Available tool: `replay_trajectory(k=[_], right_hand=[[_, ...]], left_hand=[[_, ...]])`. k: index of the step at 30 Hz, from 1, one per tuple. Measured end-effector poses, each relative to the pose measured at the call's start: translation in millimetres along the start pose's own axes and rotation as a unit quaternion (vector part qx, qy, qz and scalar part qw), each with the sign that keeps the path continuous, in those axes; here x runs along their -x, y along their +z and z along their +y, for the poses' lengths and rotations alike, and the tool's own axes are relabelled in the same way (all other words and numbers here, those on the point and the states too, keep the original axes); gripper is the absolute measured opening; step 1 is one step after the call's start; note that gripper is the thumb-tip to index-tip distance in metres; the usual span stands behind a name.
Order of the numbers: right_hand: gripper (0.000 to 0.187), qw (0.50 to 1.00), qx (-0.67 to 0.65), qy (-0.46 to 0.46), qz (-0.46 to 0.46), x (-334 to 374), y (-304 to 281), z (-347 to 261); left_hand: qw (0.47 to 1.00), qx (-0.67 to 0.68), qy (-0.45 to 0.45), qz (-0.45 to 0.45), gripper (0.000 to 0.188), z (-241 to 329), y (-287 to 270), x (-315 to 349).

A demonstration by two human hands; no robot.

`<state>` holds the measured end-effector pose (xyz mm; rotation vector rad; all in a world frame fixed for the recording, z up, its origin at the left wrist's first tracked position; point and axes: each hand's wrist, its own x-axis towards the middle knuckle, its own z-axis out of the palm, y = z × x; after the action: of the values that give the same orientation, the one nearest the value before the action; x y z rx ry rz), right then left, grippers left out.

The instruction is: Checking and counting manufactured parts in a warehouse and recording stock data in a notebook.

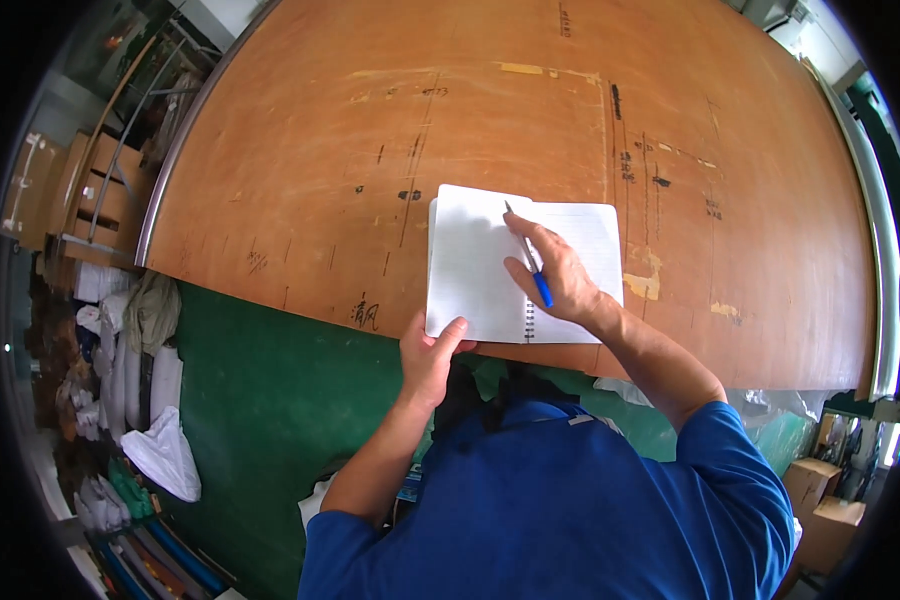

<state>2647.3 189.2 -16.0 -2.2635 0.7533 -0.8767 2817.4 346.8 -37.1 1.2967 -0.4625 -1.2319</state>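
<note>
A spiral-bound notebook (473, 262) lies spread at the near edge of the wooden table, with pale lined pages and no writing that I can make out. My left hand (430, 362) pinches its lower left corner, the thumb on top of the page and the fingers underneath. Over the right page and the spiral is my right hand (562, 278), closed around a pen (543, 288) with a blue end. The pen's tip points up and away, near the top of the spiral; whether it touches paper I cannot tell.
The large brown tabletop (300, 180) carries ink marks and worn tape. To the left stand cardboard boxes (98, 180), a metal frame, rolls and a white bag (165, 455) on the green floor (260, 390). More boxes (825, 515) sit at the lower right.
</note>
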Motion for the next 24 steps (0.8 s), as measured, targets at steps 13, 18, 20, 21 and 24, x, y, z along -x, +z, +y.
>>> replay_trajectory(k=[13,18,20,21,24], right_hand=[[0.037,0.962,-0.157,0.216,0.060,-36.9,47.9,-10.6],[0.031,0.923,-0.206,0.312,0.090,-55.5,59.8,-14.5],[0.027,0.927,-0.154,0.319,0.122,-59.9,63.8,-12.9],[0.024,0.930,-0.104,0.320,0.149,-62.3,66.2,-11.9],[0.013,0.922,-0.098,0.314,0.205,-63.0,79.2,-7.9]], left_hand=[[0.912,-0.390,0.079,-0.101,0.050,57.1,-20.1,-101.1],[0.917,-0.370,0.074,-0.127,0.039,54.4,-30.3,-111.6],[0.918,-0.367,0.054,-0.140,0.041,55.6,-31.7,-112.2],[0.920,-0.363,0.036,-0.144,0.043,56.3,-32.6,-113.0],[0.925,-0.349,0.026,-0.145,0.045,53.3,-37.5,-117.0]])
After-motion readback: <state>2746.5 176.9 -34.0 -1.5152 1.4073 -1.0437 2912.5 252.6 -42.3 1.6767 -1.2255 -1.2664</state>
